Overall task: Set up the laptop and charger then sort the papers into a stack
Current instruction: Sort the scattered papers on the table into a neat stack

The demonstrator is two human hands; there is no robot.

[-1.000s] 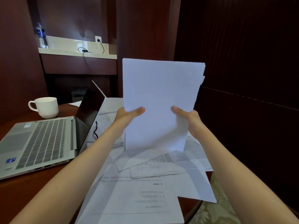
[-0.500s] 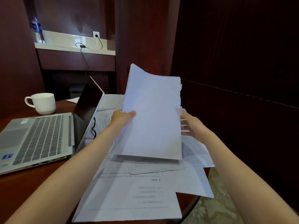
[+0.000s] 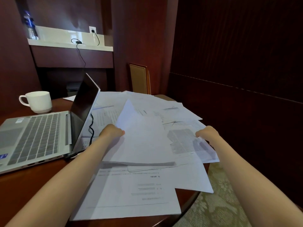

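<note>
**A:** Head view, entry 1. Where is the stack of papers (image 3: 142, 141), and how is it aligned?
**B:** Low over the loose sheets (image 3: 131, 195) in the middle of the table (image 3: 29, 190), blank side up. The long axis runs away from the person. The far corner points up and away, and the near short edge lies just above the loose sheets. The far end is tilted up.
**A:** Left hand (image 3: 112, 132)?
**B:** Fingers curled, pinching the stack's left edge. 1 fingertip shows on top of the paper.
**A:** Right hand (image 3: 207, 132)?
**B:** Off the stack, to its right. Fingers bent down over a printed sheet (image 3: 183, 141), with the tips at that sheet. Touching or gripping: cannot tell.
**A:** Laptop (image 3: 37, 136)?
**B:** Open on the left of the table, screen dark, back of the lid toward the papers. The black charger cable (image 3: 90, 126) lies just behind the lid, over 1 sheet. More cable hangs from the wall outlet (image 3: 92, 29) across the shelf (image 3: 68, 45).
**A:** Other items?
**B:** 1 white mug (image 3: 38, 102) beyond the laptop, 1 water bottle (image 3: 30, 26) on the shelf, 1 chair back (image 3: 139, 78) past the table.
</note>
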